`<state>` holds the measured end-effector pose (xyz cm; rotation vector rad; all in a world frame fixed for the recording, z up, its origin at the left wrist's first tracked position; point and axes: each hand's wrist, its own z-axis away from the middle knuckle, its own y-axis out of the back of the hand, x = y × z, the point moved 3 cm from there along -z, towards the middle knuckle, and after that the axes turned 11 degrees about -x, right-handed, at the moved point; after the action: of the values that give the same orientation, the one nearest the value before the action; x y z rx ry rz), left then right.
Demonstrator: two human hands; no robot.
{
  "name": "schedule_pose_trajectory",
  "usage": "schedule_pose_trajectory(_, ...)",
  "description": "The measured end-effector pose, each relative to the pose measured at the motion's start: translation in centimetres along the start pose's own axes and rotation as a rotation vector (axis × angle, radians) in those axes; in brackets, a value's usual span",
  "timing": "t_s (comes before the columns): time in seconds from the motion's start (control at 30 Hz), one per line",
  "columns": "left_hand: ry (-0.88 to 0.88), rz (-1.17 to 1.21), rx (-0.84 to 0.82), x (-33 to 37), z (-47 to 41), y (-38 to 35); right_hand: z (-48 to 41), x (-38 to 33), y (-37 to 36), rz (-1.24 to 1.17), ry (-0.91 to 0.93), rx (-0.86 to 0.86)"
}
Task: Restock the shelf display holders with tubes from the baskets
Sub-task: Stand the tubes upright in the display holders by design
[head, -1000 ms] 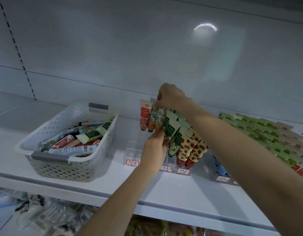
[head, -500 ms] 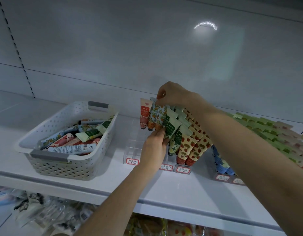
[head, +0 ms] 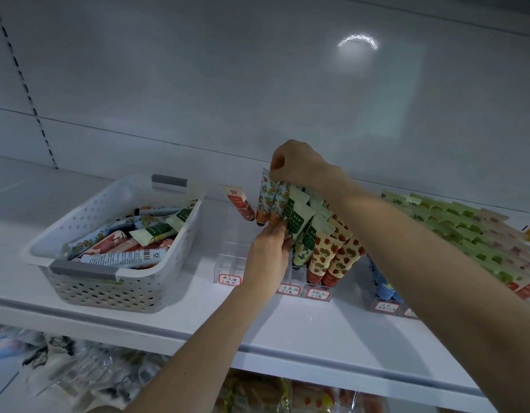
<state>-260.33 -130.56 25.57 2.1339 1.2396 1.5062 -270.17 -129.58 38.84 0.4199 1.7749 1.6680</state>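
Note:
A clear display holder (head: pixel 232 257) stands mid-shelf with rows of upright tubes. My right hand (head: pixel 296 166) pinches the top edge of an orange-patterned tube (head: pixel 265 199) at the back of the holder. My left hand (head: pixel 269 253) reaches in from below, its fingers against the lower ends of the orange-patterned and green-label tubes (head: pixel 296 216). A red-and-white tube (head: pixel 240 204) leans alone in the left row. Strawberry-patterned tubes (head: pixel 329 254) fill the right rows. The white perforated basket (head: pixel 109 281) on the left holds several loose tubes.
Another holder of light green tubes (head: pixel 454 222) and some blue ones (head: pixel 383 284) stands to the right under my right forearm. Handwritten price labels (head: pixel 229 280) line the holder fronts. Packaged goods (head: pixel 79 371) lie on the shelf below. The white shelf edge (head: pixel 287 353) runs across the front.
The red-and-white tube now stands apart and leans left, away from the orange-patterned tubes. My right hand has lifted slightly at the tube tops. My left hand stays at the tube bottoms.

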Motion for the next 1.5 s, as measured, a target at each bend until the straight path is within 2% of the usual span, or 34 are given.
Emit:
schedule_pose_trajectory(0.27,0.006,0.002,-0.028,0.1,0.0,0.2,0.4,0.5,0.3,-0.06,0.001,0.028)
schedule_pose_trajectory(0.43,0.065,-0.004,-0.033,-0.2,0.1,0.2,0.9,1.2,0.4,-0.134,-0.002,0.133)
schedule_pose_trajectory(1.13,0.005,-0.066,-0.055,-0.4,0.6,0.7,2.0,1.1,1.4,-0.11,0.003,0.228)
schedule_pose_trajectory(1.3,0.03,-0.046,0.016,-1.0,2.7,3.6,3.2,0.2,1.3,-0.111,0.027,0.309)
schedule_pose_trajectory(1.5,0.079,-0.086,0.135,-3.9,10.2,6.4,4.7,-0.9,1.1,-0.105,0.1,0.376)
